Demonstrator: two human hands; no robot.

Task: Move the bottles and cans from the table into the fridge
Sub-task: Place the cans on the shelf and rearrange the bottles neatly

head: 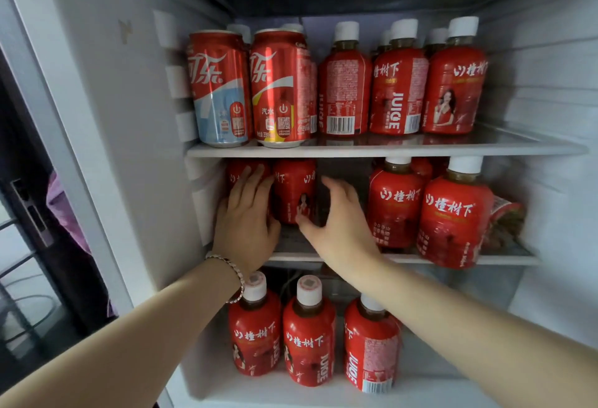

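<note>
On the middle shelf point(404, 258) of the fridge point(145, 116), at its left end, stand two red juice bottles. The left bottle point(235, 172) is mostly covered by the left hand point(246, 216), whose fingers lie rather straight on its front and do not wrap it. The second bottle point(294, 190) stands just beside it, between both hands. The caps of these two bottles are hidden behind the edge of the top shelf point(388, 148). The right hand point(339, 223) is relaxed, with loosely bent fingers holding nothing; its thumb is at the lower right of the second bottle, but I cannot tell if it touches. Further right on this shelf are more bottles point(396, 203), and behind them a crumpled red pack point(506, 216) that is hard to read. On the top shelf two cans point(220, 90) stand at the left, and of the bottles behind them only the white caps show. A bracelet point(233, 266) on the left wrist partly covers a cap on the lowest shelf.
</note>
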